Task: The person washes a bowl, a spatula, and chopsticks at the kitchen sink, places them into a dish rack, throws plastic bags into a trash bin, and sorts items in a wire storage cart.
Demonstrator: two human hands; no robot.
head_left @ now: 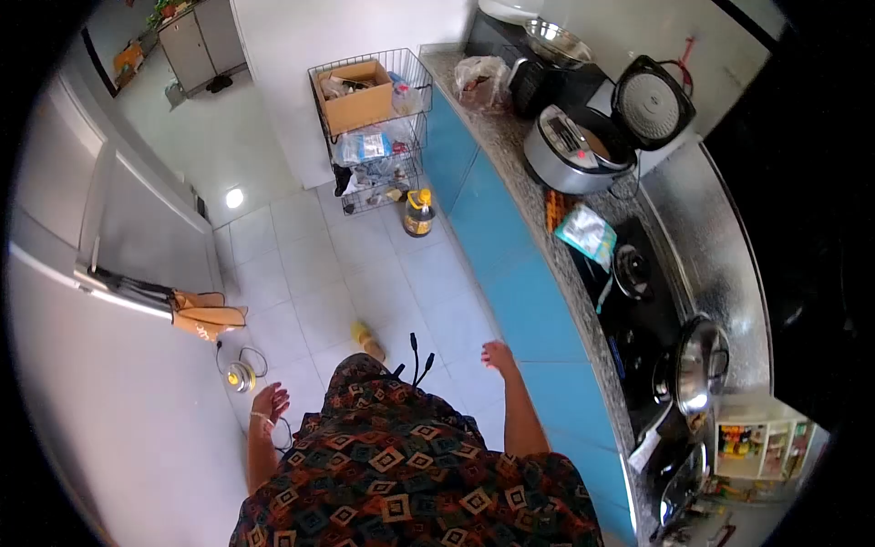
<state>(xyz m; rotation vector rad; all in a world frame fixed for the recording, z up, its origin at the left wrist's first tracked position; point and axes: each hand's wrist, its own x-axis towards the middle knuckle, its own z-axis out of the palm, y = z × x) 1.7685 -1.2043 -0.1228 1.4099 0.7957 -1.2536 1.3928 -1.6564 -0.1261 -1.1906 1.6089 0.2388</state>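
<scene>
My L hand (270,399), R hand (497,357) empty, half-curled; R nr blue cabinet (540,314), swing cd bang knuckles; round metal item (241,376) on floor cd trip me.

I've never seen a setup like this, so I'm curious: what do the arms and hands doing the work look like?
They are a person's: the left hand and right hand are ungloved, and the forearms bare. A thin, pale bracelet circles the left wrist; none shows on the right. The dark top has multicoloured diamond shapes.
</scene>
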